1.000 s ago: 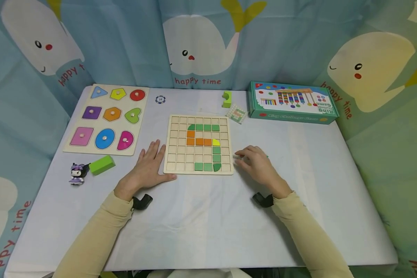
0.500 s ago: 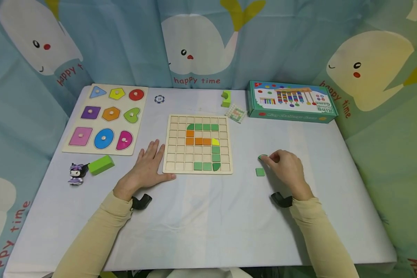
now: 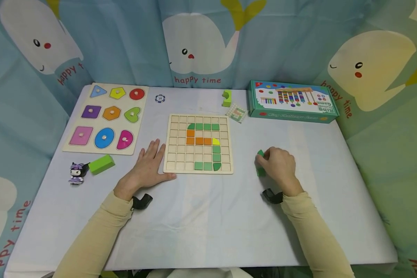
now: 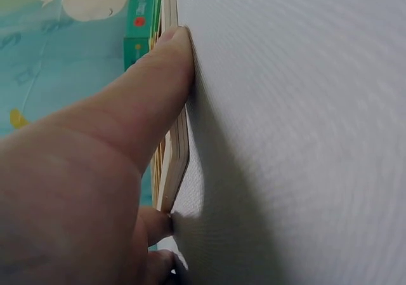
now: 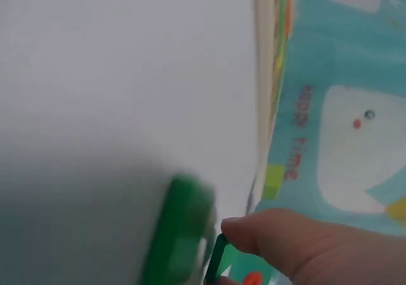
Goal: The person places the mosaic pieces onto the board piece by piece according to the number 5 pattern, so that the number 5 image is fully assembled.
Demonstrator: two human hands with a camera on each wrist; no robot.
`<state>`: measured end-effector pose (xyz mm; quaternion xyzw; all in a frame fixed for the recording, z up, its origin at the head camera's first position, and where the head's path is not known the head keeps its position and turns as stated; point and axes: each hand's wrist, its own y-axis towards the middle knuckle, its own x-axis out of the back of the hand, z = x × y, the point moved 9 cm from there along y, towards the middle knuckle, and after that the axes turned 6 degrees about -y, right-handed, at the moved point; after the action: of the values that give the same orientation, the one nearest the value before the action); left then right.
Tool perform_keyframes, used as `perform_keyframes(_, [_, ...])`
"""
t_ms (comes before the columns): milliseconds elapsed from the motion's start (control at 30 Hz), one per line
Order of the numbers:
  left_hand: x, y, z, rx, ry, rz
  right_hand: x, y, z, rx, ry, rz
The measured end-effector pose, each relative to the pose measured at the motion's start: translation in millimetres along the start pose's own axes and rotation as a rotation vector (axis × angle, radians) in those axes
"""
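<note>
A wooden grid board (image 3: 175, 154) lies mid-table with green, orange and yellow tiles set in an S-like line. My left hand (image 3: 139, 170) is spread flat along its left side. In the left wrist view, the left thumb (image 4: 166, 69) lies against the board's edge (image 4: 172, 164). Right of the board, my right hand (image 3: 279, 166) pinches a small green tile (image 3: 260, 153) between thumb and finger. That pinched tile (image 5: 217, 258) appears edge-on in the right wrist view. A second green tile (image 3: 261, 171), blurred by motion in the wrist view, is close under the fingers.
A shape puzzle board (image 3: 105, 117) with knobbed pieces lies at left. In front are a small figurine (image 3: 77, 173) and a green block (image 3: 102, 165). Behind the grid board are a notched green block (image 3: 227, 99), a pattern card (image 3: 236, 113), a poker chip (image 3: 160, 99) and a game box (image 3: 293, 116).
My right hand moved right from beside the grid board to the loose green tiles, took hold of one, then shifted slightly back left with it over the second. The left hand stayed put.
</note>
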<state>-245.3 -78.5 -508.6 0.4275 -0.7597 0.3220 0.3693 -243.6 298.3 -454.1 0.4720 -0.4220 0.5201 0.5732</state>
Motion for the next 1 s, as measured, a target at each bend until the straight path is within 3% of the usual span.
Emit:
perform_keyframes(200, [3.5, -1.0, -2.0, -0.011, -0.006, -0.014, 0, 3.5, 42, 0.100, 0.059, -0.038])
perform_keyframes(633, [1.4, -0.1, -1.0, -0.002, -0.005, -0.007, -21, 4.3, 162, 0.400, 0.103, 0.049])
perform_keyframes(800, [1.6, 0.0, -0.8, -0.004, 0.004, -0.012, -29, 1.3, 191, 0.469, 0.089, 0.076])
perform_keyframes(1000, [2.1, -0.2, 0.3, 0.006, 0.007, -0.003, -37, -1.0, 211, 0.496, 0.060, 0.112])
